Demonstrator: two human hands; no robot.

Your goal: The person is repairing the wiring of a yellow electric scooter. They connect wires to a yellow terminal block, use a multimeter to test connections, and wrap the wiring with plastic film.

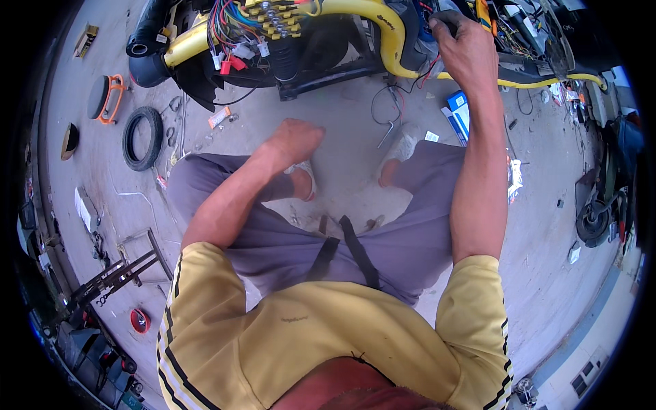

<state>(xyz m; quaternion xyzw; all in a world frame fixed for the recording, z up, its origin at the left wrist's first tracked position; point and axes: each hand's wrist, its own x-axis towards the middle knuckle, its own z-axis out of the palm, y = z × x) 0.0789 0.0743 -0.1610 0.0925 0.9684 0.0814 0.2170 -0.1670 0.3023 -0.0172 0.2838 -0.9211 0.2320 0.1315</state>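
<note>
My right hand (467,51) reaches up to the yellow-framed vehicle, its thumb and fingers pinched together beside dark parts and thin wires. What sits between those fingertips is hidden. Lower and to the left, my left hand (296,142) hovers in front of my legs with its fingers curled in, and nothing shows in it. A bundle of coloured wires (232,20) hangs at the vehicle's left, ending in white and red plugs (233,65). Beside it are several yellow terminals (279,19). The yellow frame tube (391,34) curves down near my right hand, and thin red and black leads (430,70) pass below it.
On the floor lie a hex key (385,134), a blue-and-white box (458,115) and a black tyre (143,139). An orange-rimmed round piece (109,100), a metal frame (130,266) and a red bowl (140,320) are on the left. A dark wheel (593,222) stands at the right.
</note>
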